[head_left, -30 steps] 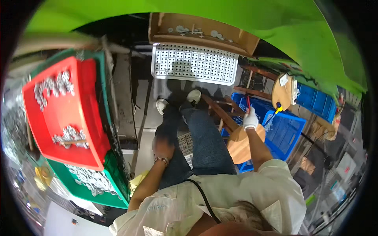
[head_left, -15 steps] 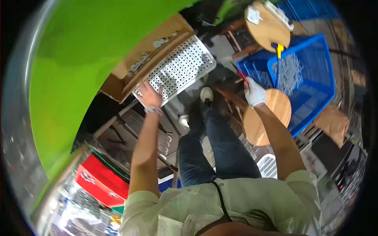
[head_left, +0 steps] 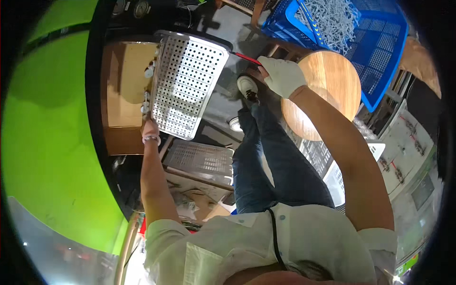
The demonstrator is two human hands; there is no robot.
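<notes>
A silver perforated metal tray (head_left: 187, 80) lies tilted beside an open cardboard box (head_left: 124, 85). My bare left hand (head_left: 150, 129), with a bracelet at the wrist, is closed at the tray's near left corner, where the tray meets the box; its fingertips are partly hidden. Small round white pieces (head_left: 148, 73) sit along the box's right side. My right hand (head_left: 285, 77), in a white glove, grips a thin red-handled tool (head_left: 247, 59). That tool's dark tip points at the tray's far right corner; whether they touch I cannot tell.
A round wooden stool top (head_left: 327, 90) stands under my right forearm. Beyond it, a blue crate (head_left: 380, 57) holds a smaller blue basket (head_left: 304, 23) full of grey screw-like pieces (head_left: 330, 21). A bright green panel (head_left: 47, 114) fills the left side. A grey plastic basket (head_left: 199, 159) lies below the tray.
The view has turned and shifted, so the tray and box now stand more upright in it. My left hand has moved from the tray's surface to its left edge. The red tool has come close to the tray.
</notes>
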